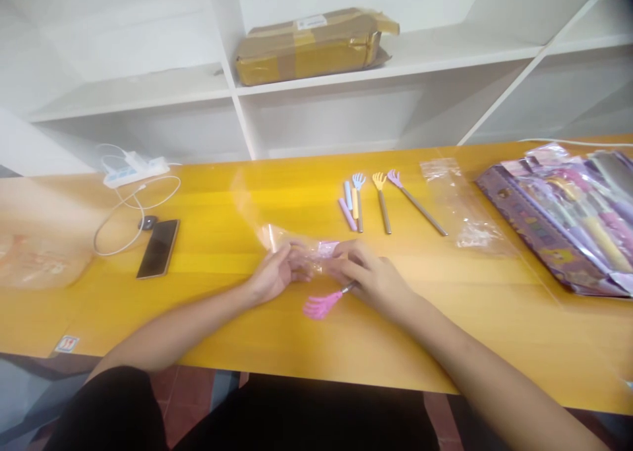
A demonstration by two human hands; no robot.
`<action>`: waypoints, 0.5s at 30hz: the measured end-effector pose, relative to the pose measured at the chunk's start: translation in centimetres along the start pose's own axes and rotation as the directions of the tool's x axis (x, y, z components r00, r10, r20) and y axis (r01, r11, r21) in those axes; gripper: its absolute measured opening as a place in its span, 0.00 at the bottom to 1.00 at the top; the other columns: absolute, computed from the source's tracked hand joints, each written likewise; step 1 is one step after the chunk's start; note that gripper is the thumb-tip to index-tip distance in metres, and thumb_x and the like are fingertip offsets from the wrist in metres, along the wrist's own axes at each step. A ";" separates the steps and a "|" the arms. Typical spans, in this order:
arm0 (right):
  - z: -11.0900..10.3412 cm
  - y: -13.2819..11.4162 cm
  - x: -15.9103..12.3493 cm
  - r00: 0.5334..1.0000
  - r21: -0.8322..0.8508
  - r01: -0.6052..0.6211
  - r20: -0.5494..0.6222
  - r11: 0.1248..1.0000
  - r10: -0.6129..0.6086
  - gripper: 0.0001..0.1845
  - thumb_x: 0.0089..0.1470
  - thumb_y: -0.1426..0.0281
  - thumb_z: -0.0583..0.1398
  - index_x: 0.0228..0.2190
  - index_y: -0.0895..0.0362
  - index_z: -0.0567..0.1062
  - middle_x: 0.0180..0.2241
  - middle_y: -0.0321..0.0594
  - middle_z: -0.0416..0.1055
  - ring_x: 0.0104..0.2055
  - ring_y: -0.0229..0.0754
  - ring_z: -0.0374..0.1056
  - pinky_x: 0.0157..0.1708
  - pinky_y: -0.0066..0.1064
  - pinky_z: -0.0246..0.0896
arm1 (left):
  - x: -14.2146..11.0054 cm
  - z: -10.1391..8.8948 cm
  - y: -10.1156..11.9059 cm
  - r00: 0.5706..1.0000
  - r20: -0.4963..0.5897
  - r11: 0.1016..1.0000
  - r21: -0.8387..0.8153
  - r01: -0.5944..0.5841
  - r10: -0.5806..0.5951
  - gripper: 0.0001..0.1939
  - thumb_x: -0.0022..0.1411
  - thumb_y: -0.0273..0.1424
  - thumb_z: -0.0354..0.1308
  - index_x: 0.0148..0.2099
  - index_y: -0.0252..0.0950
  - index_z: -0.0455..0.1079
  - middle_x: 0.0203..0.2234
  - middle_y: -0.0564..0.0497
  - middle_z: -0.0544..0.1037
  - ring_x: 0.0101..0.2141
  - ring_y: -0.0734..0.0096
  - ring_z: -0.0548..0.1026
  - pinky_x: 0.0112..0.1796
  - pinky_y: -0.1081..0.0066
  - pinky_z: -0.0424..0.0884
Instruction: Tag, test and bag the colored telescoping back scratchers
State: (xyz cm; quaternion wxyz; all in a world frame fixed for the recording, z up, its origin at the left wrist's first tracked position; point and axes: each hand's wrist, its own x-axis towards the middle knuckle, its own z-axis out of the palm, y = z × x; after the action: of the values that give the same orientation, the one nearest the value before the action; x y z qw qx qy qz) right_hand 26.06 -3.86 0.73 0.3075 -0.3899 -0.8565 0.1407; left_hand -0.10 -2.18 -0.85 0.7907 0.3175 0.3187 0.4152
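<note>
My left hand (274, 274) is closed on a crinkled clear plastic bag (312, 261), which stretches between both hands. A pink back scratcher (322, 304) juts out from under my right hand (373, 276), its claw pointing left and its metal rod partly hidden by the fingers. Something pink shows in the bag beside my right fingertips, too blurred to make out. Beyond the hands lie a blue back scratcher (359, 182), a yellow back scratcher (380, 184) and a purple back scratcher (418, 204). Small blue, yellow and purple tubes (347, 215) lie beside the blue one.
Flat clear bags (462, 207) lie right of the scratchers. Farther right is a purple display box (534, 233) filled with wrapped scratchers. At left are a phone (158, 248), a white cable and a power strip (136, 172). A taped carton (311, 45) rests on the shelf.
</note>
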 end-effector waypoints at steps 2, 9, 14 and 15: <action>-0.4 0.4 0.1 0.999 0.019 -0.025 0.031 1.000 0.024 0.23 0.68 0.57 0.62 0.60 0.49 0.74 0.56 0.51 0.72 0.42 0.45 0.75 0.30 0.32 0.67 | -0.2 0.0 -0.1 0.999 -0.027 0.999 0.030 -0.045 0.046 0.23 0.65 0.49 0.69 0.52 0.38 0.72 0.45 0.44 0.85 0.38 0.60 0.85 0.39 0.63 0.80; -2.1 1.1 0.4 0.975 -0.101 -0.190 0.098 0.976 0.200 0.25 0.74 0.49 0.49 0.38 0.53 0.75 0.44 0.47 0.74 0.34 0.43 0.72 0.32 0.35 0.65 | 0.0 -0.3 -0.1 0.977 -0.146 0.987 0.052 -0.149 0.155 0.21 0.66 0.46 0.69 0.50 0.35 0.77 0.47 0.42 0.85 0.51 0.54 0.83 0.55 0.51 0.78; -3.1 1.4 0.5 0.965 -0.136 -0.232 0.088 0.963 0.245 0.26 0.75 0.52 0.49 0.31 0.53 0.73 0.37 0.44 0.72 0.34 0.43 0.70 0.34 0.35 0.61 | 0.2 -0.3 0.0 0.961 -0.219 0.983 -0.024 -0.181 0.171 0.16 0.64 0.42 0.72 0.40 0.34 0.77 0.41 0.46 0.86 0.51 0.52 0.83 0.62 0.45 0.72; -3.2 1.4 0.5 0.963 -0.127 -0.238 0.096 0.963 0.251 0.26 0.75 0.52 0.50 0.31 0.53 0.73 0.37 0.44 0.71 0.35 0.43 0.70 0.34 0.35 0.61 | 0.2 -0.4 0.0 0.958 -0.233 0.982 -0.045 -0.182 0.167 0.15 0.63 0.41 0.73 0.39 0.34 0.77 0.40 0.47 0.86 0.50 0.52 0.84 0.62 0.44 0.72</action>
State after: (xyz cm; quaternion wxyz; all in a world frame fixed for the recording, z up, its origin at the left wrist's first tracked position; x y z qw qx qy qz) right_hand 28.65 -2.49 2.71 0.2166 -0.5012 -0.8243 0.1499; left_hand -0.29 -1.93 -1.09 0.7193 0.2684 0.3644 0.5271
